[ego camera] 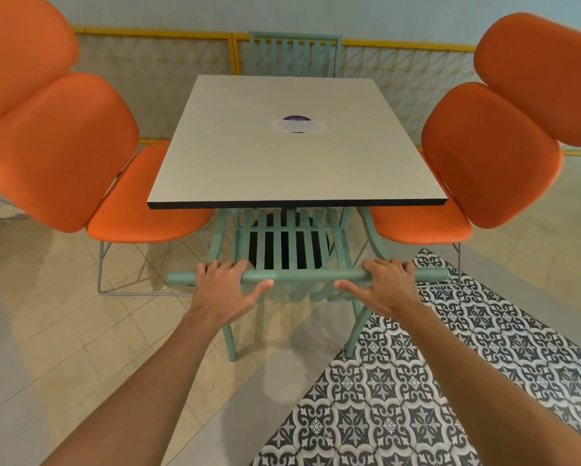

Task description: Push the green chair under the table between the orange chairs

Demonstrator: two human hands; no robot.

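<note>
The green slatted chair (302,275) stands right in front of me, its seat partly under the near edge of the pale square table (296,203). Its rounded top rail runs left to right at my hands. My left hand (223,287) wraps the rail's left part, fingers over the top and thumb under it. My right hand (388,284) grips the rail's right part the same way. One orange chair (67,156) sits at the table's left side and another orange chair (484,156) at its right side, with the green chair between them.
A second green chair (296,53) stands at the table's far side, against a yellow-framed partition (181,35). A purple and white sticker (297,124) lies on the tabletop. Patterned black-and-white floor tiles (450,381) spread to the lower right, beige tiles to the left.
</note>
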